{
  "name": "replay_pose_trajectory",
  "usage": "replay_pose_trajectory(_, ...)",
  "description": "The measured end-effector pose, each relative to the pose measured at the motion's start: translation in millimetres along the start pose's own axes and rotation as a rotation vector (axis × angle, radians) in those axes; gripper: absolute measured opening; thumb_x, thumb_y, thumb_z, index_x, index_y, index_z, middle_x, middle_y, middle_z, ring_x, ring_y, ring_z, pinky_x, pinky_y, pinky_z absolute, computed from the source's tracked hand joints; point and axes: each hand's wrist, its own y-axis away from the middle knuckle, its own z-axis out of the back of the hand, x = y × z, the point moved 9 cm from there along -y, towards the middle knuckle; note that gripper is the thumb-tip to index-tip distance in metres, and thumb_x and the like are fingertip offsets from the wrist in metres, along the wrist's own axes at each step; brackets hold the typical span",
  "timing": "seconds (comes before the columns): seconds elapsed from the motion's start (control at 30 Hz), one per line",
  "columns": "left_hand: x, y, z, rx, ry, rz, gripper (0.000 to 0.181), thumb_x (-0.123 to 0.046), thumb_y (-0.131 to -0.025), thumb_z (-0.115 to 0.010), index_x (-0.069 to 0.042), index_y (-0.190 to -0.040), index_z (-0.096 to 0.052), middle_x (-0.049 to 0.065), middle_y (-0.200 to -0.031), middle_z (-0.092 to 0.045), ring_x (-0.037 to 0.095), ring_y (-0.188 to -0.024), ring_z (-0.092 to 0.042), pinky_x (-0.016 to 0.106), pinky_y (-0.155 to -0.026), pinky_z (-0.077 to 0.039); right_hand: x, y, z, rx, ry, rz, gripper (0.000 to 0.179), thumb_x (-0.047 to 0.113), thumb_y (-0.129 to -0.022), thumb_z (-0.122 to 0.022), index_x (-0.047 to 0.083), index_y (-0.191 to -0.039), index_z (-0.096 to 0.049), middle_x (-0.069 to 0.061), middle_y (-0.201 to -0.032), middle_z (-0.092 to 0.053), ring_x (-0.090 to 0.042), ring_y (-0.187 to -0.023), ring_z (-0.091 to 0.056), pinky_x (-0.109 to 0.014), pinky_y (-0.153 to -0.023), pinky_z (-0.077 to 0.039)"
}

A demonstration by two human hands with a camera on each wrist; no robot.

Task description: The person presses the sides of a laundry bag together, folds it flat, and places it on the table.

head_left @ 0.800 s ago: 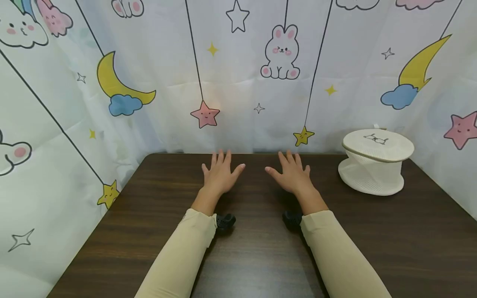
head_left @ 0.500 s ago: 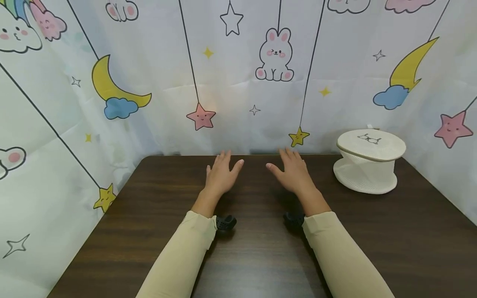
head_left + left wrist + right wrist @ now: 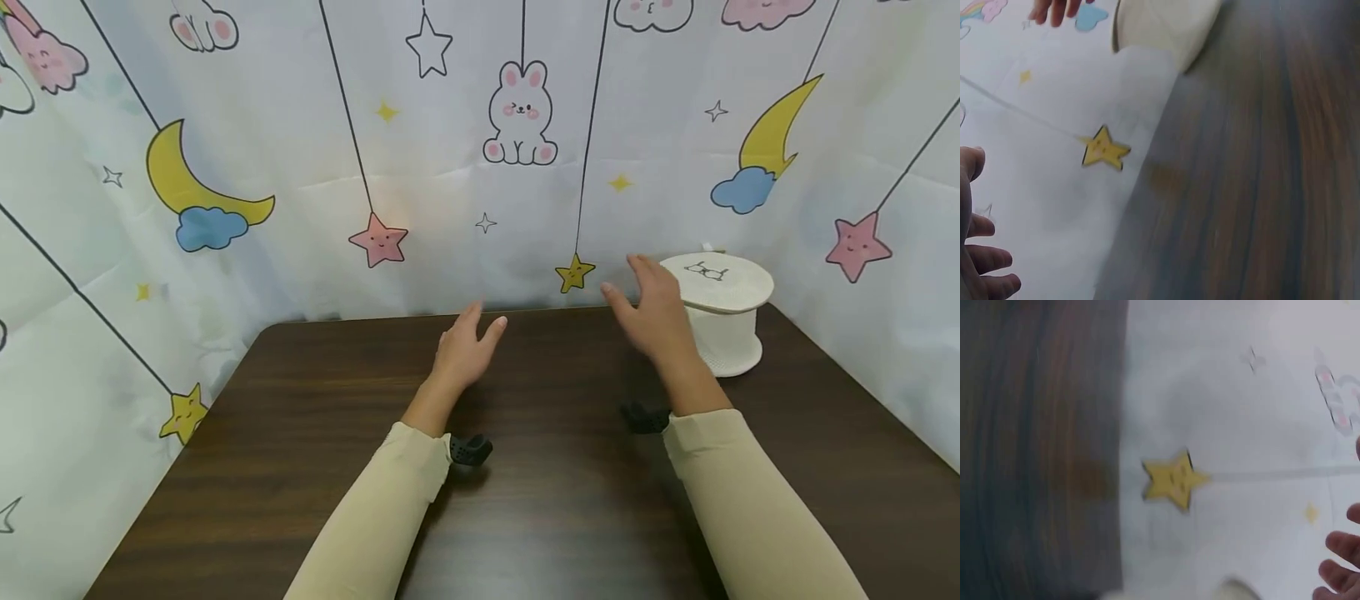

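A white mesh laundry bag [image 3: 723, 342] with a round, flat top and a small dark print stands at the table's back right; it also shows at the top of the left wrist view [image 3: 1166, 25]. My right hand [image 3: 654, 312] is held up just left of the bag, overlapping its left edge in the head view; whether they touch I cannot tell. Its fingers are relaxed and hold nothing. Over the middle of the table, my left hand [image 3: 463, 354] hovers with thumb and fingers apart, holding nothing. Only fingertips of the right hand [image 3: 1341, 562] show in the right wrist view.
The dark wood-grain table [image 3: 315, 467] spreads beneath both arms. Behind it and along its sides hangs a white curtain [image 3: 442, 183] printed with stars, moons and a rabbit. Each wrist wears a black strap device, such as the left one [image 3: 471, 451].
My right hand has moved right and up, close to the mesh bag. The left hand has shifted slightly right, its fingers drawn closer together. The head view has turned a little to the right.
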Motion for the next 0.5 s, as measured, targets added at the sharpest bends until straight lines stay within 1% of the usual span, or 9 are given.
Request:
replay_pose_trajectory(0.1, -12.7, -4.1, -11.3, 0.027, 0.057, -0.009, 0.074, -0.063, -0.099, -0.038, -0.019, -0.158, -0.025, 0.003, -0.163, -0.025, 0.025, -0.150, -0.023, 0.054, -0.120, -0.017, -19, -0.2, 28, -0.080, 0.000, -0.041, 0.064, 0.038, -0.099, -0.053, -0.001, -0.148, -0.040, -0.025, -0.151, -0.039, -0.045, -0.142, -0.029, -0.060, -0.115, -0.023)
replay_pose_trajectory(0.2, -27.2, -8.9, -24.3, 0.055, 0.113, -0.019, 0.075, -0.065, -0.098, -0.038, -0.022, -0.158, -0.026, 0.001, -0.163, -0.027, 0.025, -0.150, -0.025, 0.051, -0.119, -0.024, -44, 2.6, 54, -0.149, 0.003, -0.128, 0.062, 0.040, -0.099, -0.051, 0.004, -0.148, -0.041, -0.022, -0.152, -0.039, -0.043, -0.142, -0.029, -0.062, -0.113, -0.024)
replay_pose_trajectory(0.3, -43.7, -13.2, -38.5, 0.080, 0.155, -0.036, 0.074, -0.066, -0.097, -0.039, -0.025, -0.157, -0.026, -0.001, -0.161, -0.029, 0.025, -0.148, -0.028, 0.052, -0.117, -0.028, -73, 8.4, 76, -0.232, -0.004, -0.236, 0.062, 0.040, -0.098, -0.050, 0.006, -0.149, -0.042, -0.020, -0.152, -0.038, -0.040, -0.142, -0.030, -0.061, -0.113, -0.025)
replay_pose_trajectory(0.4, -60.6, -15.8, -52.7, 0.109, 0.185, -0.049, 0.072, -0.067, -0.096, -0.039, -0.029, -0.157, -0.027, -0.003, -0.161, -0.031, 0.025, -0.148, -0.030, 0.052, -0.116, -0.029, -103, 16.5, 90, -0.304, -0.038, -0.355, 0.062, 0.039, -0.097, -0.049, 0.008, -0.150, -0.040, -0.019, -0.153, -0.035, -0.035, -0.144, -0.027, -0.056, -0.116, -0.024)
replay_pose_trajectory(0.5, -76.0, -17.9, -67.3, 0.145, 0.206, -0.060, 0.072, -0.068, -0.096, -0.039, -0.032, -0.156, -0.027, -0.002, -0.161, -0.030, 0.025, -0.148, -0.029, 0.053, -0.116, -0.029, -129, 26.7, 95, -0.340, -0.089, -0.482, 0.065, 0.039, -0.097, -0.048, 0.011, -0.154, -0.034, -0.016, -0.156, -0.028, -0.031, -0.146, -0.022, -0.050, -0.119, -0.022)
